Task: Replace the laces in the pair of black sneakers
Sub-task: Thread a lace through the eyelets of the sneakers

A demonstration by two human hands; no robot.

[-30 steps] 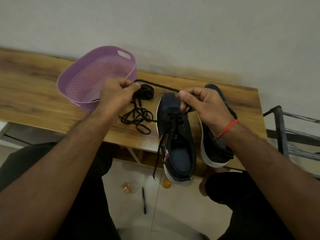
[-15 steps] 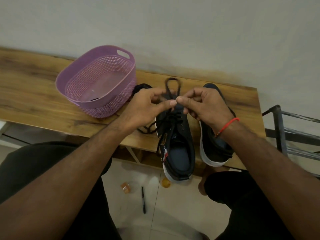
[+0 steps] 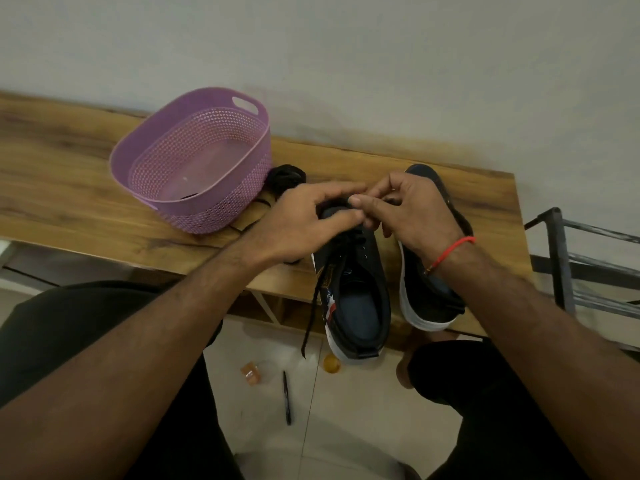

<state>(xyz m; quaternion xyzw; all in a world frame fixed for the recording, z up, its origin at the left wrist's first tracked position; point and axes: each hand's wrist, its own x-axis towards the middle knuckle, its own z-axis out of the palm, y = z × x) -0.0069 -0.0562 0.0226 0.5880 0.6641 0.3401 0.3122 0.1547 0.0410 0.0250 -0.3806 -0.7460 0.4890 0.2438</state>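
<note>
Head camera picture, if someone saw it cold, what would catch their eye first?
Most likely the two hands meeting mid-frame, the left hand and the right hand, fingertips together over the toe of the left black sneaker. Next, the purple basket to their left on the wooden bench, then a black lace hanging off the bench edge.

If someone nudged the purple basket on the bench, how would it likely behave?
The purple basket would probably slide easily: its perforated plastic walls look thin and it holds almost nothing, so it is likely light. Its broad, flat base on the wooden bench suggests it would skid rather than tip. It likely keeps its shape, perhaps flexing slightly at the rim.
</note>
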